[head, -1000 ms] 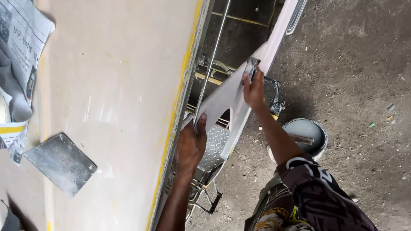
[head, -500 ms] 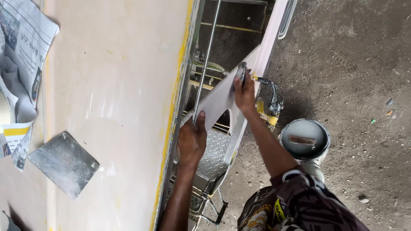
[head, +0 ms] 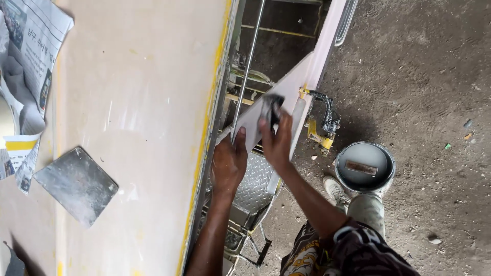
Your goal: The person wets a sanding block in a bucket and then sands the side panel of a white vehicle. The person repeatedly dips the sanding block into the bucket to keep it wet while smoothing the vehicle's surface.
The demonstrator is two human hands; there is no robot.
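Head view | left hand flat on board strip; right hand grip pinching sanding block

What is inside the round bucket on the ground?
The bucket holds pale grey-white paste, with a flat rectangular tool lying on top. What lies beneath the paste is covered, so the bottom of the bucket cannot be seen.

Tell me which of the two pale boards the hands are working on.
The narrow strip slanting over the ladder frame: the left hand steadies it and the right hand presses a dark block against it. The wide board beside it lies untouched.
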